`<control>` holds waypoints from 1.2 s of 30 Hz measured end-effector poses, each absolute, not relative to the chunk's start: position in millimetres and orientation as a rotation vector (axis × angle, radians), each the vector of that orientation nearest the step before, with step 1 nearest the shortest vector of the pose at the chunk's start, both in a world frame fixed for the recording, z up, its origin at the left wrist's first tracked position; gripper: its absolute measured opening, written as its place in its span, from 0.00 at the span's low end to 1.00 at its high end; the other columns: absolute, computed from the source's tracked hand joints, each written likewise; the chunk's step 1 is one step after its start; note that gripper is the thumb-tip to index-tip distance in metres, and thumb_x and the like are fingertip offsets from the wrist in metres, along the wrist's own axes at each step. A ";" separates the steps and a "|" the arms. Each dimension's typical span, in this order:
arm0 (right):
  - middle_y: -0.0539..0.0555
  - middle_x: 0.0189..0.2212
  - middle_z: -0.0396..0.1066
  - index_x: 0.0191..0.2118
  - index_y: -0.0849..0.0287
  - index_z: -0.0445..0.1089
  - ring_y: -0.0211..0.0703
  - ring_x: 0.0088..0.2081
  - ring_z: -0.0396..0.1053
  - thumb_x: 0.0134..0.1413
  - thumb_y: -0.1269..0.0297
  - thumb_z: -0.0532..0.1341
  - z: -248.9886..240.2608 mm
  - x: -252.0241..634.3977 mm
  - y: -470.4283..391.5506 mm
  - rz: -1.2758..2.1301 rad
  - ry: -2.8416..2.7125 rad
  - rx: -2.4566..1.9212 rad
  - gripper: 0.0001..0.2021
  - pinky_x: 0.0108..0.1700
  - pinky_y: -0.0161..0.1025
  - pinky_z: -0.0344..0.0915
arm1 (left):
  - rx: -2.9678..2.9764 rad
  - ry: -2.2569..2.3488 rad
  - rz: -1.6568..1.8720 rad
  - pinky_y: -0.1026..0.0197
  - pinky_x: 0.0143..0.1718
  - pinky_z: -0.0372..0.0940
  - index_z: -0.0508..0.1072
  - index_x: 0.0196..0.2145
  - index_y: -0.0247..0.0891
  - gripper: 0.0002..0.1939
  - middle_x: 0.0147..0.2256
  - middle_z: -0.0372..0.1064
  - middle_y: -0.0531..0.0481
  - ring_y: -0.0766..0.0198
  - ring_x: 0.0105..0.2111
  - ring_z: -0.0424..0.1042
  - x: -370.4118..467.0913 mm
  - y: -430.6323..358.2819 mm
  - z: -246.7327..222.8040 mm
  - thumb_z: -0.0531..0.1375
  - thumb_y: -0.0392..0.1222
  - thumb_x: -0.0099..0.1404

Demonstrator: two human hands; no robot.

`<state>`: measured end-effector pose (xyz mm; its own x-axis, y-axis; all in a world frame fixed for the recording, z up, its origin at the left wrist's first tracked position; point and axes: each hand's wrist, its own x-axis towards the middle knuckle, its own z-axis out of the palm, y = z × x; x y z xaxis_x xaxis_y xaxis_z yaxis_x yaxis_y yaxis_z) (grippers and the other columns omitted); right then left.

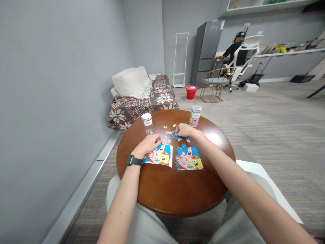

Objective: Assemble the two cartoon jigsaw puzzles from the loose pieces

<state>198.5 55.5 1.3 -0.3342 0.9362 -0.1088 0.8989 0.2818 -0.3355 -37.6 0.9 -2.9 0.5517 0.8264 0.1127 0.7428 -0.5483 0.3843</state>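
Observation:
My right hand point(185, 129) reaches over the round table, its thumb and fingers pinched on a small blue puzzle piece point(176, 134) at the loose pile. My left hand point(150, 143), with a black watch point(134, 160) on the wrist, lies over the upper left of a printed picture card point(160, 157). Its fingers are curled together, and what they hold, if anything, is too small to make out. To the right of the card lies a partly assembled cartoon puzzle point(190, 159), with pieces joined into one picture. Several loose blue and yellow puzzle pieces point(169, 141) are scattered beyond it.
A clear lidded jar point(147, 124) and a jar with a printed label point(195, 117) stand on the brown table point(175, 193). Behind are a covered sofa point(158, 93), a red bucket point(191, 92) and a gold-framed chair point(215, 81). A person point(232, 51) sits at the back.

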 end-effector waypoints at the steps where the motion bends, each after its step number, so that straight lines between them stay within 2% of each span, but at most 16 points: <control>1: 0.54 0.33 0.79 0.34 0.61 0.80 0.42 0.35 0.75 0.46 0.72 0.62 1.4 199.0 54.2 0.504 -2.431 -1.740 0.10 0.35 0.29 0.65 | 2.499 1.299 0.409 0.62 0.33 0.60 0.70 0.35 0.38 0.11 0.32 0.72 0.48 0.61 0.31 0.69 -37.7 1.3 -3.4 0.52 0.46 0.66; 6: 0.55 0.37 0.78 0.39 0.62 0.77 0.43 0.38 0.75 0.43 0.75 0.62 -0.5 201.3 47.5 0.447 -2.421 -1.737 0.14 0.37 0.30 0.65 | 2.503 1.288 0.422 0.62 0.32 0.60 0.70 0.35 0.38 0.11 0.31 0.71 0.49 0.62 0.30 0.68 -38.0 2.1 -4.8 0.52 0.46 0.66; 10: 0.55 0.35 0.77 0.43 0.63 0.75 0.41 0.35 0.73 0.47 0.74 0.62 0.6 203.9 40.7 0.481 -2.337 -1.699 0.14 0.37 0.31 0.64 | 2.488 1.304 0.419 0.62 0.31 0.59 0.70 0.34 0.37 0.10 0.30 0.70 0.50 0.63 0.29 0.67 -37.5 1.7 -5.1 0.53 0.44 0.66; 13: 0.55 0.32 0.77 0.38 0.64 0.76 0.40 0.32 0.72 0.52 0.69 0.61 1.9 207.9 31.1 0.648 -2.269 -1.581 0.09 0.36 0.33 0.65 | 2.491 1.302 0.433 0.63 0.31 0.59 0.70 0.34 0.38 0.09 0.30 0.71 0.50 0.63 0.28 0.67 -37.7 2.1 -6.3 0.54 0.44 0.65; 15: 0.55 0.32 0.77 0.38 0.64 0.76 0.41 0.32 0.71 0.55 0.64 0.59 0.7 210.9 22.2 0.823 -2.185 -1.426 0.11 0.36 0.35 0.65 | 2.500 1.297 0.440 0.63 0.31 0.59 0.70 0.33 0.38 0.09 0.30 0.71 0.50 0.63 0.28 0.67 -38.1 2.7 -7.6 0.54 0.44 0.66; 19: 0.55 0.37 0.77 0.38 0.62 0.77 0.43 0.37 0.71 0.52 0.56 0.61 -5.7 214.2 4.4 1.089 -2.073 -1.194 0.15 0.40 0.38 0.67 | 2.512 1.291 0.457 0.63 0.30 0.58 0.70 0.33 0.38 0.09 0.30 0.71 0.50 0.63 0.28 0.67 -38.6 3.4 -9.4 0.54 0.44 0.65; 22: 0.56 0.39 0.77 0.41 0.61 0.77 0.43 0.36 0.71 0.49 0.53 0.63 -8.9 213.7 -4.6 1.245 -2.047 -1.146 0.18 0.40 0.39 0.67 | 2.512 1.299 0.442 0.63 0.31 0.58 0.70 0.33 0.38 0.09 0.30 0.71 0.50 0.63 0.28 0.67 -38.1 2.9 -8.6 0.54 0.44 0.66; 26: 0.55 0.33 0.77 0.39 0.63 0.77 0.41 0.34 0.71 0.46 0.55 0.65 -8.6 212.9 -10.2 1.327 -2.072 -1.093 0.18 0.40 0.39 0.67 | 2.509 1.310 0.411 0.63 0.31 0.59 0.70 0.34 0.37 0.09 0.30 0.71 0.49 0.63 0.29 0.68 -37.2 2.3 -6.6 0.54 0.44 0.66; 36: 0.53 0.32 0.78 0.36 0.61 0.78 0.41 0.33 0.72 0.48 0.61 0.62 -8.6 216.1 -15.3 1.235 -2.254 -1.117 0.12 0.36 0.36 0.67 | 2.494 1.291 0.414 0.63 0.31 0.59 0.69 0.33 0.37 0.09 0.30 0.70 0.50 0.63 0.29 0.67 -37.4 4.6 -8.9 0.55 0.45 0.65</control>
<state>216.1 -15.3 -8.6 -0.6344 0.7695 -0.0735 0.4758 0.3138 -0.8216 -37.4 4.6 -8.9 0.5539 0.8246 0.1149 0.7376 -0.5500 0.3916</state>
